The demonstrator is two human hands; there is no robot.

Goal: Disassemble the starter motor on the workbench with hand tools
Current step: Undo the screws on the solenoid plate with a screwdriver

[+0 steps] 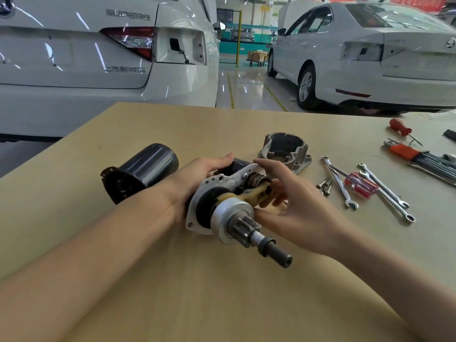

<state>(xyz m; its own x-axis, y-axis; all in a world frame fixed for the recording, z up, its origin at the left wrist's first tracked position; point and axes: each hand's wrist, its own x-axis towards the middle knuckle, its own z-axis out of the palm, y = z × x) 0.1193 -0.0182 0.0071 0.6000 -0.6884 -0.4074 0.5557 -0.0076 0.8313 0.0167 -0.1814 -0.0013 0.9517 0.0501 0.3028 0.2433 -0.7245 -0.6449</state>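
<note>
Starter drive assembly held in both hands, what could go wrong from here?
1. The left hand alone grips the drive assembly above the workbench; a slip may drop it.
2. Right hand fingers sit by the yellow fork lever: possible pinch.
3. Loose bolts beside the wrenches could roll away.

The left hand (197, 178) covers the back of the motor piece (222, 203) it grips, hiding its fingertips behind the plate. The right hand (296, 206) hides its lower fingers behind the yellow lever (256, 191). Far right of that hand, the hex keys (424, 159) and a black object (449, 134) are cut off by the edge.
</note>
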